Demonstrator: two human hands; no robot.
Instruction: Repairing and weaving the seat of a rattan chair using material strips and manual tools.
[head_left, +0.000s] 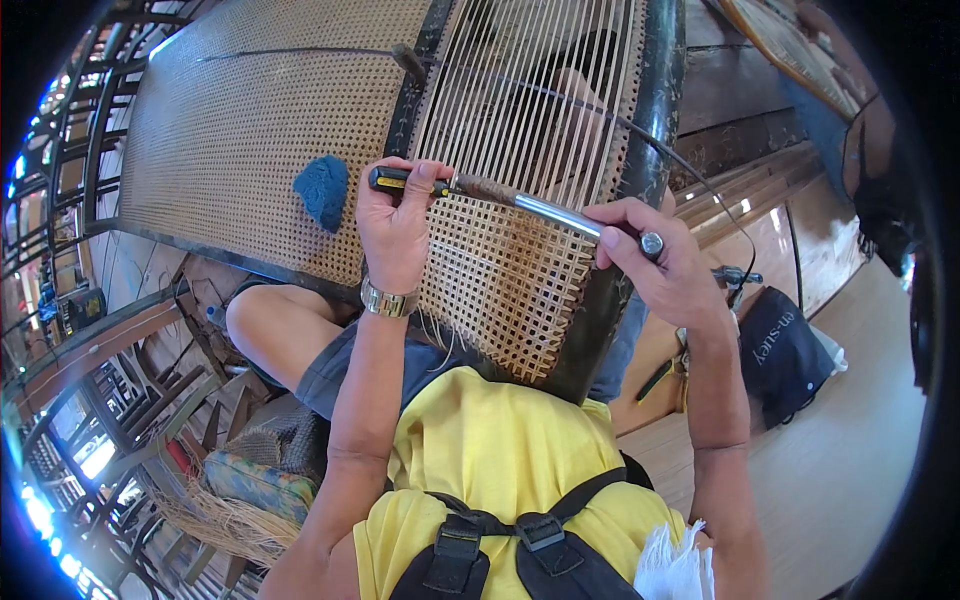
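Grasped a black-and-yellow handle in the left fingers and a shiny metal rod in the right fingers, lined up slanting toward near right, with a brown piece between; could not tell if joined. Held these across a cane panel, between far bare strands and near weaving. Wore a metal watch on the left arm. Had a blue wad just left, resting on a wider woven panel, and a black bag well apart to the right.

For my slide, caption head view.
Left hand holds black rounded handle, right hand silver metal rod, over woven tan cane.
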